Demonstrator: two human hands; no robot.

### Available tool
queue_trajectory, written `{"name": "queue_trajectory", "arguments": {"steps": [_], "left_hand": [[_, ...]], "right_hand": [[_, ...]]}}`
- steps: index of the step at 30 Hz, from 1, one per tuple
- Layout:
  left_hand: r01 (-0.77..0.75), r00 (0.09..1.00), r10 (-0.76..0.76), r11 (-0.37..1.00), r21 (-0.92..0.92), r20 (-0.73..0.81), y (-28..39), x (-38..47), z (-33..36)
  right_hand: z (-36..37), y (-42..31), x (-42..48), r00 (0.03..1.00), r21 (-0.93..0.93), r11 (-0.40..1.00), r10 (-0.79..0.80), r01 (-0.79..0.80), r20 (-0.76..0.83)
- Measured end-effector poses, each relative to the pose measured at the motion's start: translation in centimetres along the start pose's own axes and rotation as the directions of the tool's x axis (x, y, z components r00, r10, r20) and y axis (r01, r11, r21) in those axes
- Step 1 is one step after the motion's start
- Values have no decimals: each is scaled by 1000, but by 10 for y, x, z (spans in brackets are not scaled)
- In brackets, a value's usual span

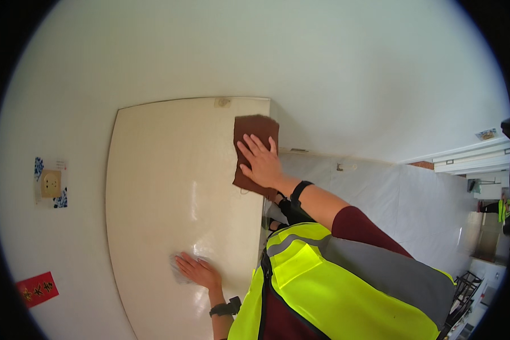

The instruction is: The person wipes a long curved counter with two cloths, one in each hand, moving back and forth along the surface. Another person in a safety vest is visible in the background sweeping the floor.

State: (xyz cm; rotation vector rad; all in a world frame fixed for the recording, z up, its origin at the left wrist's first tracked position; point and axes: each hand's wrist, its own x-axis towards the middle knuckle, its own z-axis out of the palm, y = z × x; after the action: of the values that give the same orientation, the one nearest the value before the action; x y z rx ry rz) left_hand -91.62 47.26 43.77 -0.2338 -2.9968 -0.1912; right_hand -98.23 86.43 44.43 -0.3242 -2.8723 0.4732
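My right hand (261, 163) lies flat, fingers spread, on a brown cloth (255, 124). The cloth is at one end of a cream tabletop (161, 170), and a corner of it reaches past the table's edge. My left hand (199, 272) rests palm down on the same top, nearer its other end. Under its fingers is a thin, wrinkled grey cloth (179, 276), mostly covered by the hand. Neither hand's fingers are curled around anything. Glossy streaks of light show on the tabletop between the hands.
White walls border the table. One carries a socket (51, 183) with a patterned surround and a red paper strip (38, 290) bearing writing. Grey tiles (378, 199) cover the floor beside my body. Farther off are a person (502, 211) in a yellow vest and dark chairs (465, 287).
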Motion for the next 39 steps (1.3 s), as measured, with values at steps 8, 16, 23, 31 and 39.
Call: {"name": "queue_trajectory", "arguments": {"steps": [8, 16, 23, 31, 39], "left_hand": [[56, 997, -61, 993, 99, 45, 8, -14, -19], [56, 998, -59, 995, 86, 36, 1, -28, -24], [40, 999, -40, 997, 65, 9, 2, -27, -27], [57, 998, -57, 995, 77, -6, -1, -16, -13], [54, 999, -54, 999, -9, 7, -10, -11, -7]], "right_hand": [[-5, 26, 28, 997, -86, 996, 34, -28, 68], [-6, 26, 30, 996, -151, 988, 24, -11, 85], [0, 10, 23, 992, -196, 980, 64, -41, 113], [-7, -61, -89, 859, 33, 900, -425, 435, 284], [-11, -55, -97, 881, 75, 917, -398, 392, 256]]}}
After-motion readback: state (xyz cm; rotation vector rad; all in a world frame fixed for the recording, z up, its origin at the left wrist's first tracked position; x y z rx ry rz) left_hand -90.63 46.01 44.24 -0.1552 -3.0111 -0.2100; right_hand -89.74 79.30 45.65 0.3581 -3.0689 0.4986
